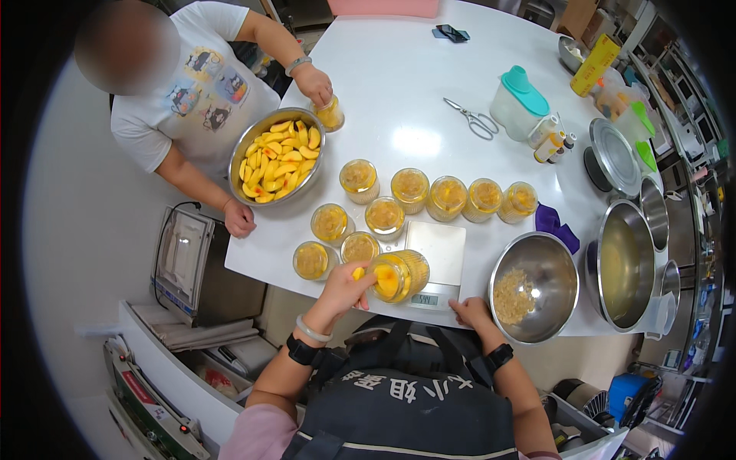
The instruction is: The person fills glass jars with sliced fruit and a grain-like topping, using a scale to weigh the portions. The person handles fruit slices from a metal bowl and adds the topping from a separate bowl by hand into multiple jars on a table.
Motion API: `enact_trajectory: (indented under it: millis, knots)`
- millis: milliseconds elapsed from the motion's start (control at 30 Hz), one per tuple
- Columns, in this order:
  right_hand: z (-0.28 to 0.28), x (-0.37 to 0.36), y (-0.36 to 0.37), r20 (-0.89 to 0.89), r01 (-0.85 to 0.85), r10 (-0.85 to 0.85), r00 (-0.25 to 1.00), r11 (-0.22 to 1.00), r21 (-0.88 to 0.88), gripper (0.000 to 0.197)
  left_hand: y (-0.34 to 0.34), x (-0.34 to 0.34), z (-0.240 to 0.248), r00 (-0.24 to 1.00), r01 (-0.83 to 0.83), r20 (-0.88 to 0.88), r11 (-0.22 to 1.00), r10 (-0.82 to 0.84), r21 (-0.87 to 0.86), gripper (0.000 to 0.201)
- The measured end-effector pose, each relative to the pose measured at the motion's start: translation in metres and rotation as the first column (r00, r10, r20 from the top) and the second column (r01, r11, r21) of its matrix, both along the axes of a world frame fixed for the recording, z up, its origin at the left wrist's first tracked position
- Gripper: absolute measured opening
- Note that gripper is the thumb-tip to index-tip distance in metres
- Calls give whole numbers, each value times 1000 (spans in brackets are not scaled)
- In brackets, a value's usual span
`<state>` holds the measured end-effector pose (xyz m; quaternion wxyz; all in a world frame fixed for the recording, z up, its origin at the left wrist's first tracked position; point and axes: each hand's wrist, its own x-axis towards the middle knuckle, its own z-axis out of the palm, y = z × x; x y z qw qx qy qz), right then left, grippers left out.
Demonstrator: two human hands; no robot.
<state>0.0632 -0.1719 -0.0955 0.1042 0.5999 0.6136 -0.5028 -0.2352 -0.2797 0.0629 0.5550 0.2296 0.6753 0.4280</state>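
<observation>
My left hand (346,290) is closed around the rim of a tilted glass jar (412,268) of yellow peach slices, its mouth turned toward me. The jar is over the near left part of a white kitchen scale (435,253) with a lit display. Just right of the scale, my right hand (473,313) rests at the table's front edge with nothing in it, fingers loosely apart and partly hidden. Beside it a steel bowl (567,287) holds a little pale, chunky food. Several filled glass jars (447,198) stand behind and left of the scale.
Across the left corner, a person (207,84) touches another jar (331,115) beside a bowl of peach slices (280,157). Scissors (474,119), a teal-lidded container (521,96), small bottles (548,142), a purple cloth (557,228) and a steel pot of liquid (625,268) occupy the table's right side.
</observation>
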Motion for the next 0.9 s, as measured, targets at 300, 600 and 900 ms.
enact_trajectory:
  millis: [300, 600, 900]
  knots:
    - [6, -2, 6, 27, -136, 135, 990, 990, 42, 59, -1, 1, 9, 998, -50, -46, 998, 49, -29, 41]
    - [-3, 3, 4, -61, -20, 19, 998, 1000, -17, 53, -15, -11, 25, 984, -176, 2, 984, 176, 15, 40]
    - [8, 3, 1, -80, 24, -24, 997, 1000, -4, 48, -98, -113, 61, 809, -533, -168, 823, 563, 195, 36]
